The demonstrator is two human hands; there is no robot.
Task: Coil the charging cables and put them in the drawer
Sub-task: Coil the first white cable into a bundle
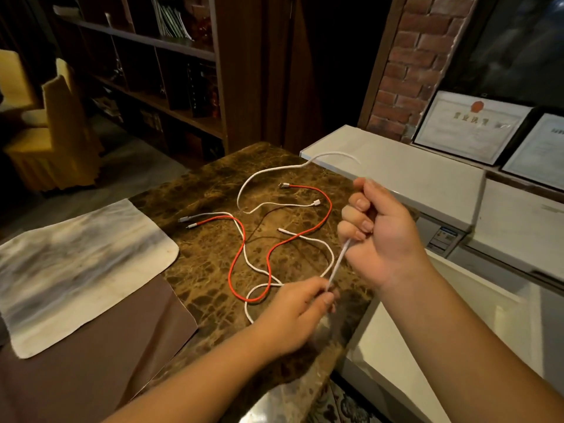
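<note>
Marble counter (213, 248): both hands apparently stretch a white cable (337, 264).

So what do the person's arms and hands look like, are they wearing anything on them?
Both arms are bare all the way to the frame's edge: no sleeves in view. The left hand and right hand have no gloves, and no rings, watch or bracelets are visible. The fingernails are short and unpainted.

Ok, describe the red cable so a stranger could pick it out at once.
Start at the brown marble counter in the middle of the view. Several thin cables sprawl loose across it, ahead of the two hands. The red cable is the only bright orange-red one, snaking in a long S among the white cables.
</note>
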